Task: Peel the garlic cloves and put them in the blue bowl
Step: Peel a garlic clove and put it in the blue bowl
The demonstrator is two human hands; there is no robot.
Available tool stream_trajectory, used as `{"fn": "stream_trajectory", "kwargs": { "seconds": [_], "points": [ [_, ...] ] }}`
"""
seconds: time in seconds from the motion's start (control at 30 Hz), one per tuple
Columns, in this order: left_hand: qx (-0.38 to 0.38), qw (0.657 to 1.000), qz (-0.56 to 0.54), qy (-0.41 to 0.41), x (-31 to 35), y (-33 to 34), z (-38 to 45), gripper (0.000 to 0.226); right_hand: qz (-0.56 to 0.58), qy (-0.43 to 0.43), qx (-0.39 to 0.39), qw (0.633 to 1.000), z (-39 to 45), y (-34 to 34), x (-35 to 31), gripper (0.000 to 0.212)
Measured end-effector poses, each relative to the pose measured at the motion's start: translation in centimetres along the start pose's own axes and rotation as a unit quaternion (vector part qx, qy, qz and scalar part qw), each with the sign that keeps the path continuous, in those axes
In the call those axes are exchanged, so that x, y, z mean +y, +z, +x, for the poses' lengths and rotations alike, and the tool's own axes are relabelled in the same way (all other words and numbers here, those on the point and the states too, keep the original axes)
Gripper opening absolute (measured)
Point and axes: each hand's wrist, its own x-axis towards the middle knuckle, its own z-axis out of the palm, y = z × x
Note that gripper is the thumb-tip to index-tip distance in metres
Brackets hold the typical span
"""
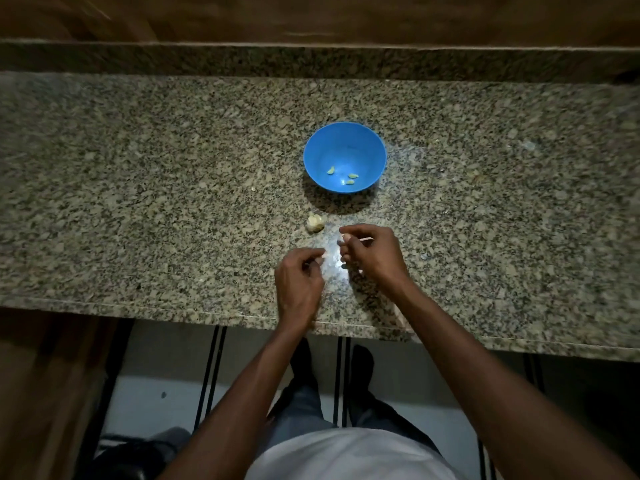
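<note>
I see my right hand curled, with its fingertips pinching a tiny pale bit, maybe a garlic clove. It is so small it could slip out and roll off the near edge of the stone counter, because my hands work close to that edge. My left hand is curled too, but I cannot tell if it holds anything. The blue bowl sits just past my hands with three little peeled cloves inside. The rest of the garlic lies between bowl and hands, looking pale and papery
</note>
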Motion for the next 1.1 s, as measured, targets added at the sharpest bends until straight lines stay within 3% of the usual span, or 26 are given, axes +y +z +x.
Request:
{"fn": "stream_trajectory", "kwargs": {
  "seconds": [0.1, 0.23, 0.33, 0.4, 0.47, 0.53, 0.63, 0.7, 0.8, 0.93, 1.1],
  "points": [
    [-0.004, 0.999, 0.046, -0.01, -0.4, -0.7, 1.2, 0.035, -0.22, -0.108, 0.001, 0.969, 1.1, -0.1, -0.6, 0.016],
    [-0.031, 0.99, 0.138, -0.005, -1.1, -1.4, 2.8, 0.059, -0.446, -0.183, -0.021, 0.876, 1.5, 1.0, -0.9, 0.015],
    [-0.071, 0.975, 0.21, -0.015, -1.3, -1.8, 3.7, 0.096, -0.537, -0.205, -0.055, 0.816, 0.9, 1.7, -1.7, 0.003],
    [-0.102, 0.964, 0.246, -0.015, -1.2, -2.1, 4.3, 0.114, -0.568, -0.212, -0.074, 0.792, 0.7, 2.0, -2.1, 0.013],
    [-0.12, 0.956, 0.268, -0.014, -1.1, -2.3, 4.9, 0.123, -0.58, -0.203, -0.086, 0.785, 0.5, 2.3, -2.6, 0.018],
    [-0.129, 0.953, 0.274, -0.011, -1.1, -2.3, 5.4, 0.117, -0.572, -0.189, -0.09, 0.793, 0.6, 2.6, -2.9, 0.024],
    [-0.127, 0.953, 0.276, -0.005, -0.9, -2.3, 5.8, 0.112, -0.558, -0.186, -0.111, 0.801, 0.7, 2.6, -3.5, 0.051],
    [-0.126, 0.951, 0.284, -0.002, -0.9, -2.3, 5.8, 0.111, -0.561, -0.184, -0.123, 0.798, 0.7, 2.7, -4.0, 0.054],
    [-0.119, 0.951, 0.285, 0.004, -1.1, -2.2, 5.9, 0.109, -0.559, -0.174, -0.115, 0.803, 0.6, 2.9, -3.9, 0.047],
    [-0.117, 0.949, 0.294, 0.005, -1.1, -2.0, 6.2, 0.105, -0.58, -0.177, -0.115, 0.787, 0.6, 3.5, -4.0, 0.007],
    [-0.105, 0.947, 0.303, 0.012, -1.3, -1.9, 6.1, 0.095, -0.619, -0.168, -0.126, 0.757, 1.5, 4.8, -4.8, 0.02]
  ]
}}
